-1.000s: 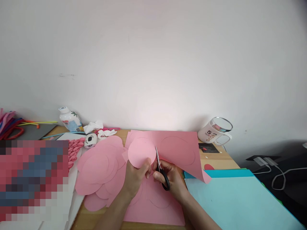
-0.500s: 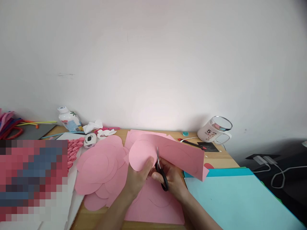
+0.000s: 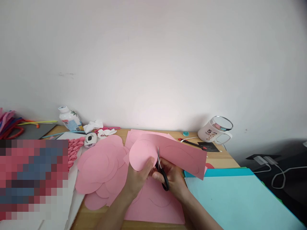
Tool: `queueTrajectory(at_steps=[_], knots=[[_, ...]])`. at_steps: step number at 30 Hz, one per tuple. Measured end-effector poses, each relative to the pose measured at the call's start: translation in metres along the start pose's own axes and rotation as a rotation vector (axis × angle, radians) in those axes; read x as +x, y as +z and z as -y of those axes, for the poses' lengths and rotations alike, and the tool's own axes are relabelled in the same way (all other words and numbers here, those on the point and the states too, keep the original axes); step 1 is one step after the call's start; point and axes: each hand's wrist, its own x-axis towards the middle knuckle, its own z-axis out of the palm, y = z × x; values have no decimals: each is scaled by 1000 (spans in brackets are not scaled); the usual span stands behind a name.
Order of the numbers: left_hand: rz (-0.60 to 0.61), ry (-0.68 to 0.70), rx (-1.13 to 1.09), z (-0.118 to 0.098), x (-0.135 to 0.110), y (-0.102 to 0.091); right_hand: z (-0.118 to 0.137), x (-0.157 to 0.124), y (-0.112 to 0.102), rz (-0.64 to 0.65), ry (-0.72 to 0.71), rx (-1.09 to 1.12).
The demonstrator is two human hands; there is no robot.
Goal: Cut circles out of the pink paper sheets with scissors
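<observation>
My left hand (image 3: 139, 177) pinches a pink paper circle (image 3: 142, 154), thumb on its face. The circle is part of, or lies against, a larger pink paper sheet (image 3: 179, 155) that stretches off to the right and has pencilled curves on it. Scissors (image 3: 163, 179) with black handles are held in my right hand (image 3: 174, 179), their blades pointing up along the circle's right edge. Below my hands lies another pink sheet (image 3: 158, 210) with drawn curves. To the left, pink paper circles (image 3: 96, 169) overlap in a heap.
A white mug (image 3: 214, 129) and a black-and-red pen-like tool (image 3: 192, 143) stand or lie at the back right. Light blue sheets (image 3: 235, 198) cover the right side. At the back left are a white bottle (image 3: 70, 119), crumpled tissue (image 3: 106, 132) and a small white device (image 3: 90, 139).
The pink sheet's right end has swung slightly to the right. Both hands and the scissors stay almost in place, and the view has shifted a little.
</observation>
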Motion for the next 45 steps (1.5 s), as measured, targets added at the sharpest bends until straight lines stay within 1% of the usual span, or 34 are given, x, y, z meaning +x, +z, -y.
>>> queueTrajectory(at_steps=[6,11,18,24,35,40,45], knots=[[-21,-20,4,-3,-2,2,1,0,1,7,-16,-7],[-9,-14,-10,0,-3,2,1,0,1,33,-22,21],[-5,-14,-3,1,-2,1,1,0,1,9,-7,-9],[-10,-6,0,-2,-1,0,2,2,1,32,-6,-5],[8,25,7,-2,1,-1,2,2,0,-2,-24,-25],[12,31,16,-4,2,0,5,3,1,15,-34,-32],[-3,35,7,-1,0,0,7,3,1,40,-11,-34]])
